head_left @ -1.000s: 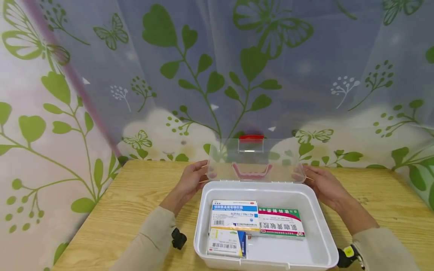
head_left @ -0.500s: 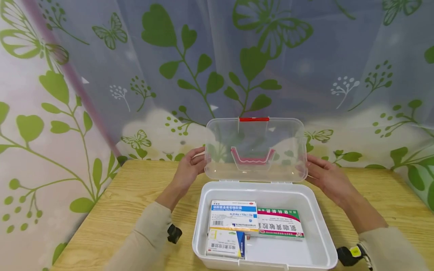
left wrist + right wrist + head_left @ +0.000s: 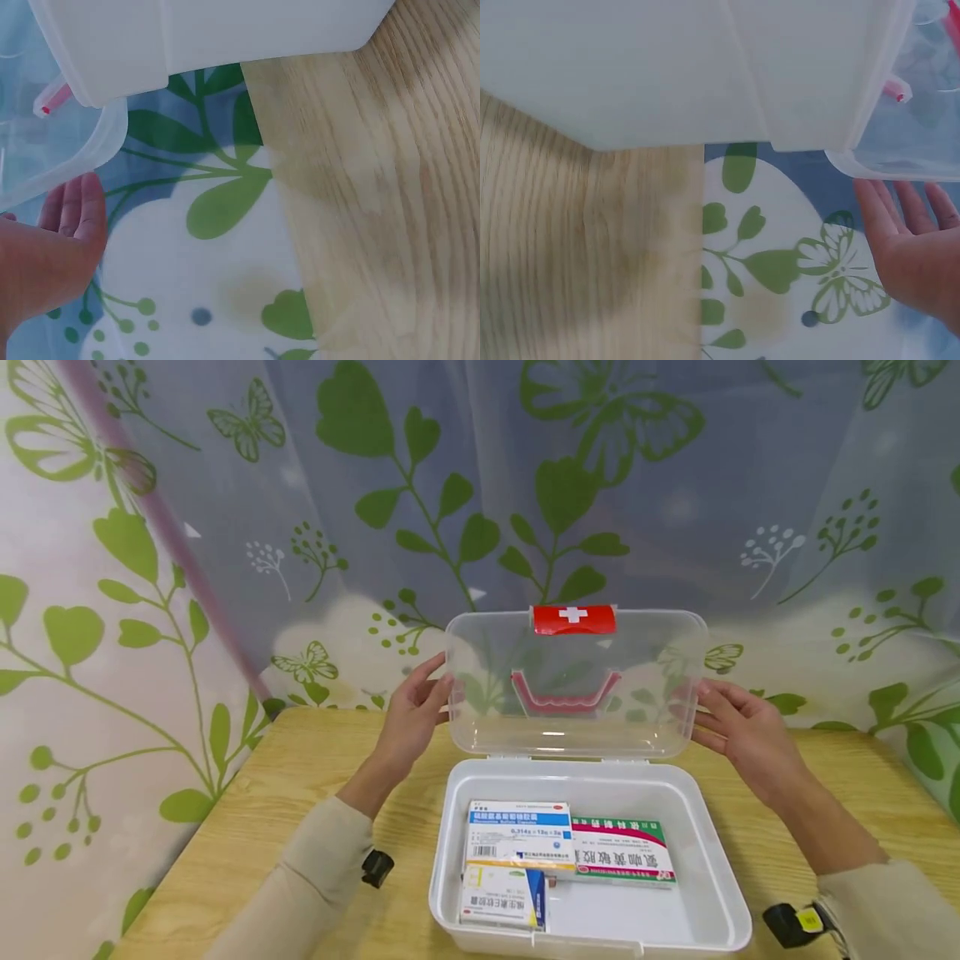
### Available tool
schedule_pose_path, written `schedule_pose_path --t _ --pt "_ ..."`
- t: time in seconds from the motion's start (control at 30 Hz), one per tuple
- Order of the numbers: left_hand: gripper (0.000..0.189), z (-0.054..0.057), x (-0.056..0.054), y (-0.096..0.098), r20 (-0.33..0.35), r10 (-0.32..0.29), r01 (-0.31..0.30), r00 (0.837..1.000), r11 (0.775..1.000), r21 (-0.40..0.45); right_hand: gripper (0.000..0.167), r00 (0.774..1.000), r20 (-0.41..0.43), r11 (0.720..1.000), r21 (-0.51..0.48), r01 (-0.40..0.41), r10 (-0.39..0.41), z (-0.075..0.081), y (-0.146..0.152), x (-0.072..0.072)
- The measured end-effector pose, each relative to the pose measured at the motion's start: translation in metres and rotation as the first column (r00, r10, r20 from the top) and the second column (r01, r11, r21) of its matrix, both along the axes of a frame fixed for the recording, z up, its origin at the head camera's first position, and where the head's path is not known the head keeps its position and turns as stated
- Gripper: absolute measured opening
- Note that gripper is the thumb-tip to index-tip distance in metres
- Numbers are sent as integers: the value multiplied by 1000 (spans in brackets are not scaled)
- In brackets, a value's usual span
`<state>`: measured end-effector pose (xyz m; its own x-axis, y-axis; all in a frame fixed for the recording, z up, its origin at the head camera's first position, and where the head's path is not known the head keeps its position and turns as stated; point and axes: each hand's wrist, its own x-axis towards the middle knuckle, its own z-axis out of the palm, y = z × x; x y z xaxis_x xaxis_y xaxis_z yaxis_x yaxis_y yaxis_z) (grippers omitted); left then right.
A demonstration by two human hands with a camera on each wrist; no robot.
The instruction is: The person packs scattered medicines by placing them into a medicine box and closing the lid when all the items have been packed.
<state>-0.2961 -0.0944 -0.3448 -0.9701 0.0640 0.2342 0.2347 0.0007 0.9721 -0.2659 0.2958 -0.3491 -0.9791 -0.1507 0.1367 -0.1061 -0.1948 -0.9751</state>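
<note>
A white plastic medicine box (image 3: 720,860) stands on the table, its clear hinged lid (image 3: 480,727) raised behind it. My left hand (image 3: 405,718) is at the lid's left edge, fingertips right at the rim in the left wrist view. At the right edge my right hand (image 3: 757,743) has its fingers stretched to the lid, some seen faintly through the plastic. A red latch with a white cross (image 3: 573,620) tops the lid; a pink handle (image 3: 566,703) shows through it. Inside lie a blue-and-white medicine box (image 3: 519,835), a green-and-red one (image 3: 626,853) and a smaller one (image 3: 498,897).
The box stands on a light wooden table (image 3: 300,793). Close behind the lid hangs a curtain (image 3: 360,568) with green leaves and butterflies; another printed sheet (image 3: 90,693) hangs along the left. Dark wrist cameras sit near both sleeves.
The lid has swung up from leaning back to nearly upright, and both hands have risen with it. Its red latch now shows its cross face. The medicine boxes have stayed in place.
</note>
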Motion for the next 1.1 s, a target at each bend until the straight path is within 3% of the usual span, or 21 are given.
schedule_pose_path --t 0.2,0.37,0.57,0.63,0.77,1.0,1.1 --pt "37 13 2 0 -109 -21 18 994 999 -32 32 994 -102 980 188 68 -50 6 2 5" --pt "36 25 7 -3 -131 -40 32 991 998 -63 36 985 -171 962 260 80 -35 11 4 12" --pt "39 40 19 -9 -151 -85 73 985 994 -82 44 968 -240 851 492 182 -69 22 0 23" --pt "40 44 22 -12 -168 -100 87 981 993 -85 43 962 -268 840 508 190 -55 25 0 26" --pt "40 51 28 -17 -198 -132 102 971 982 -156 39 955 -296 845 505 175 -21 32 0 32" --pt "39 62 44 -26 -187 -230 170 955 942 -290 35 968 -250 849 517 107 31 40 6 45" --pt "39 64 53 -27 -194 -236 158 952 923 -349 33 969 -241 878 473 77 45 42 11 51"
